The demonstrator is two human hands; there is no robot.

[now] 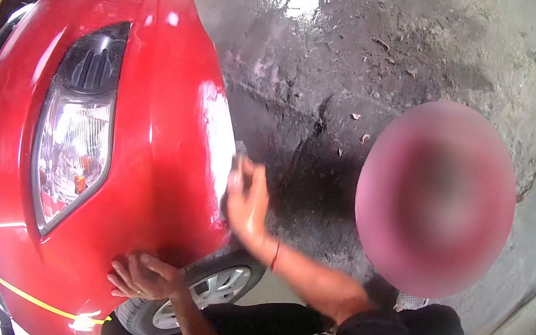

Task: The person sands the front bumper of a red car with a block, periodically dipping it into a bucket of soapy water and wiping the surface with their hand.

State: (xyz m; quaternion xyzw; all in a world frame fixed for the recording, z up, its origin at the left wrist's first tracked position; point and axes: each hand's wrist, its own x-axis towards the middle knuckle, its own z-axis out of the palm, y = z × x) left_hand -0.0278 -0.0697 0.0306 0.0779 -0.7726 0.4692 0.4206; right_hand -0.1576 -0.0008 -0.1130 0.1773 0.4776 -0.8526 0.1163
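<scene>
My right hand (pixel 249 199) is closed and pressed against the lower edge of a red car bumper (pixel 169 132). Something small and greyish seems to be between its fingers and the bumper, too blurred to name. Fingers spread, my left hand (pixel 144 277) lies on the red bodywork just above the front wheel (pixel 225 289) and holds nothing. Beyond both hands, the headlight (pixel 74 145) sits in the car's front corner. White glare covers part of the bumper's side near my right hand.
Stained, partly wet concrete floor (pixel 339 60) runs alongside the car, with small scraps on it. A blurred pink-red oval (pixel 436 200) covers part of the view on the right. Yellow tape (pixel 40 302) crosses the red bodywork at lower left. My dark-clothed legs (pixel 264 333) are beside the wheel.
</scene>
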